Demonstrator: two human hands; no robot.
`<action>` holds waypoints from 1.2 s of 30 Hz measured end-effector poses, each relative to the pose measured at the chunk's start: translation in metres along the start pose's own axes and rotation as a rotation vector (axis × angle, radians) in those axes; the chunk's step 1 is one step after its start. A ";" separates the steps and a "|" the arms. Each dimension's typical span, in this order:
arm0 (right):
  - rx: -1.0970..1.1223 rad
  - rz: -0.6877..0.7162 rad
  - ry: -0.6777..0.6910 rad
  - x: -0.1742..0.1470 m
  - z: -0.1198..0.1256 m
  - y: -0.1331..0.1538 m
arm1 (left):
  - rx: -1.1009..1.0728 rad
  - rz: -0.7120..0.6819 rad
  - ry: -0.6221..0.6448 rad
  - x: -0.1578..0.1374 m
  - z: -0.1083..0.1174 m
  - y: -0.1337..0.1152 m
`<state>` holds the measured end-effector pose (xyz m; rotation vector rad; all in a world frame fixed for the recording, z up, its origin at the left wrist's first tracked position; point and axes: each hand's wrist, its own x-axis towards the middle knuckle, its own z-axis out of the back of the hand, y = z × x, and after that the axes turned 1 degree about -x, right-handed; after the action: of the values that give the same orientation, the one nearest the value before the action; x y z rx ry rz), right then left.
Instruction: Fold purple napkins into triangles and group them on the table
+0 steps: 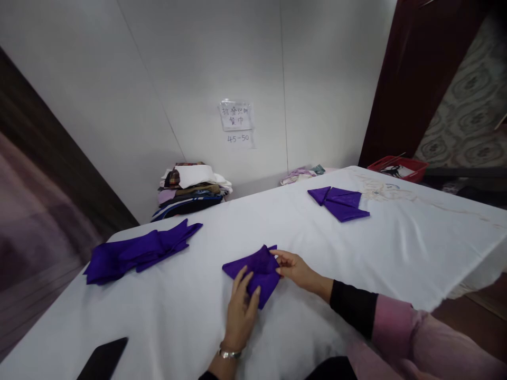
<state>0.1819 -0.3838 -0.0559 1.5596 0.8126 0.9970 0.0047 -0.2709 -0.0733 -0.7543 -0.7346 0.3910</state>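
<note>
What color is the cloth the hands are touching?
The cloth under the hands is purple, seen best in the head view.

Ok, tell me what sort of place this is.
Likely an indoor room used for cloth work, home or workshop unclear: a white-covered table, purple cloths on it, and a pile of folded fabrics behind it.

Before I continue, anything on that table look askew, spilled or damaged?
Nothing looks spilled or damaged. The untidiest spot is the left purple bundle: its ends stick out unevenly, unlike the flatter folded piece at the right, though it may be loosely laid. The middle purple cloth shows no visible tear.
</note>
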 end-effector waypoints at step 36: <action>-0.740 0.432 0.245 -0.060 0.008 0.012 | -0.116 0.067 0.173 -0.019 -0.028 -0.034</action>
<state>0.1642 -0.4430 -0.0563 0.9827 0.1965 1.6033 0.0145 -0.3178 -0.0711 -0.9118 -0.5738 0.3413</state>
